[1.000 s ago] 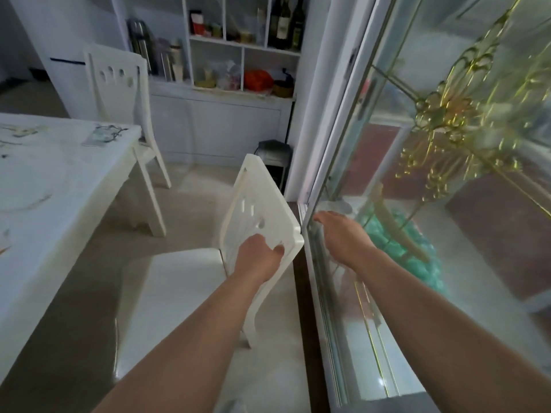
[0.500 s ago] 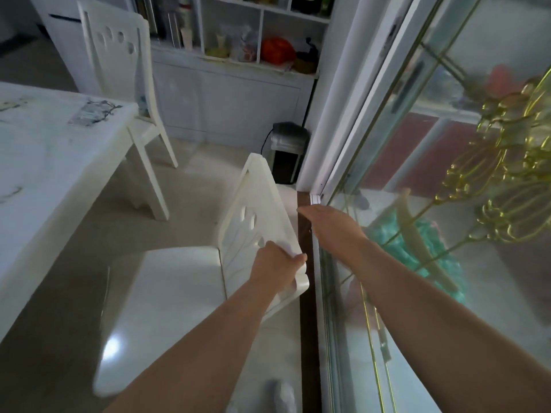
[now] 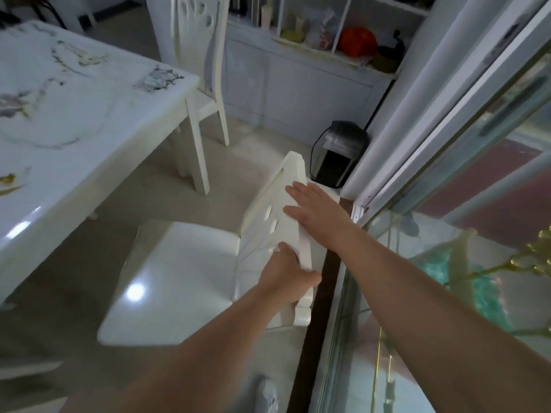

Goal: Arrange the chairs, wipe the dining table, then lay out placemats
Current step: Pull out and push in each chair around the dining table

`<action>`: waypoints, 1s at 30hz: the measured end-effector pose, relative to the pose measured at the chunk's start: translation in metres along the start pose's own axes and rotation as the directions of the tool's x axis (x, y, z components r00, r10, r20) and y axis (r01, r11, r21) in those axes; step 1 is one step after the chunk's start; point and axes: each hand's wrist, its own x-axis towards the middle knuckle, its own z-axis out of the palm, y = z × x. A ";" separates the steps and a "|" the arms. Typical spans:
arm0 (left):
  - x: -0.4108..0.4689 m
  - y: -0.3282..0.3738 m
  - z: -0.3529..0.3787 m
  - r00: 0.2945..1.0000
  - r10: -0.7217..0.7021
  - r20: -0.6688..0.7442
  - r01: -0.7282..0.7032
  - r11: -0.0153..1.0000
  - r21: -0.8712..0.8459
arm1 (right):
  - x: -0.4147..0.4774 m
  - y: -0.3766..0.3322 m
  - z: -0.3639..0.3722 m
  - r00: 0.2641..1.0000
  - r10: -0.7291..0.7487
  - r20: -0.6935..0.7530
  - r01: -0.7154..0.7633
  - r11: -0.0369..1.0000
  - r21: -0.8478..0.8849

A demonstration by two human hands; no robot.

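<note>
I see the left hand [image 3: 287, 274] gripping the white chair [image 3: 179, 278] backrest, right hand [image 3: 319, 213] flat atop it, worktop [image 3: 89, 129] at ten o'clock

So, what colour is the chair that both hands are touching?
The glossy chair with the cut-out backrest is plain white, seen best in the head view.

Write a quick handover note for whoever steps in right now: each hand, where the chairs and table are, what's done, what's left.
Left hand grips the backrest's near end on the near chair. Right hand lies flat, open, on the backrest top.
It stands apart from the dining table, back toward the glass door. The far chair sits at the table's end.
Done: nothing visibly completed. Left: tuck this chair in, wipe table, lay placemats.
</note>
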 end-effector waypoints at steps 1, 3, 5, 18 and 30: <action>0.000 0.001 -0.001 1.000 0.002 0.006 -0.002 1.000 0.008 | 0.005 0.002 0.002 1.000 -0.026 0.014 0.026 0.999 -0.034; 0.000 0.003 -0.002 1.000 0.004 0.013 -0.004 1.000 0.027 | 0.015 0.005 0.007 0.996 -0.092 -0.001 0.092 0.993 -0.077; 0.000 0.003 -0.001 1.000 0.004 0.005 -0.004 0.999 0.048 | 0.019 0.009 0.011 0.988 -0.155 -0.017 0.151 0.977 -0.148; -0.032 -0.024 -0.121 0.987 0.102 -0.128 -0.105 0.994 -0.014 | 0.110 -0.039 -0.060 0.853 -0.426 -0.302 0.360 0.898 -0.251; -0.071 -0.067 -0.227 0.864 0.112 -0.490 -0.012 0.979 0.203 | 0.206 -0.131 -0.110 0.727 -0.488 -0.484 0.503 0.858 -0.109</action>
